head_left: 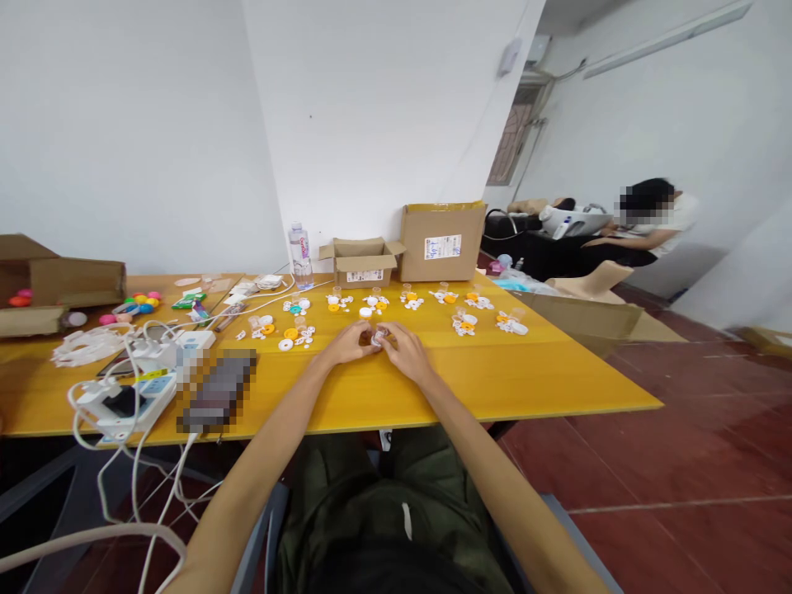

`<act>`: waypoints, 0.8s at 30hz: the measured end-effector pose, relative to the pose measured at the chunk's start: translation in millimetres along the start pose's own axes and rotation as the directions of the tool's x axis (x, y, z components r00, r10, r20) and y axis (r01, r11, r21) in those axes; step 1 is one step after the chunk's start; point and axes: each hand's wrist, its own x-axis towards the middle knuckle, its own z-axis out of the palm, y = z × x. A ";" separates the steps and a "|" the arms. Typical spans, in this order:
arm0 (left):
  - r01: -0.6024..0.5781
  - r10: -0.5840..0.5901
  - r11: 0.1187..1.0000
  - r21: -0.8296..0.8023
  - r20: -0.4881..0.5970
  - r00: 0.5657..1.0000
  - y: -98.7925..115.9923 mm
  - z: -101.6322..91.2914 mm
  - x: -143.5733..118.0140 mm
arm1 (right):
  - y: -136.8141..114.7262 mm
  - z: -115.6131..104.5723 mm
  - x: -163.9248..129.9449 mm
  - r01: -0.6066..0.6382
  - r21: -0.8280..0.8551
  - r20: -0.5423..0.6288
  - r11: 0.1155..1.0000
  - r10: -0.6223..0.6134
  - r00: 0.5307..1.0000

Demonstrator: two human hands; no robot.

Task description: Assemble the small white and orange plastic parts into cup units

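Note:
My left hand (348, 344) and my right hand (405, 351) meet over the yellow table (495, 379), fingers closed from both sides around a small clear plastic cup (377, 336) with something white at it. Its details are too small to make out. Just beyond my fingers lies a round white cap (365, 313). Around it, small piles of plastic parts are spread out, with clear cups, white discs and orange rings. One white disc (285, 346) and an orange ring (290, 333) lie left of my left hand. Another pile with an orange ring (464, 327) is to the right.
An open carton (363, 268), a larger box (442, 243) and a water bottle (300, 257) stand at the back. Power strips (139, 404), cables and a phone (219, 389) occupy the left. A person (656, 223) sits at the far right.

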 end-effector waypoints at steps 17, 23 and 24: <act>0.117 -0.113 0.949 -0.294 0.029 0.993 -5.7 0.1 2.7 | 12.8 5.6 5.0 -0.210 0.339 0.039 0.917 0.210 0.977; 0.150 -0.155 0.906 -0.397 0.019 0.988 -5.8 -3.6 4.2 | 14.5 5.0 5.8 -0.215 0.433 0.052 0.875 0.214 0.976; 0.155 -0.163 0.892 -0.424 0.019 0.986 -6.1 -3.7 4.3 | 14.3 4.7 5.8 -0.213 0.441 0.056 0.872 0.210 0.976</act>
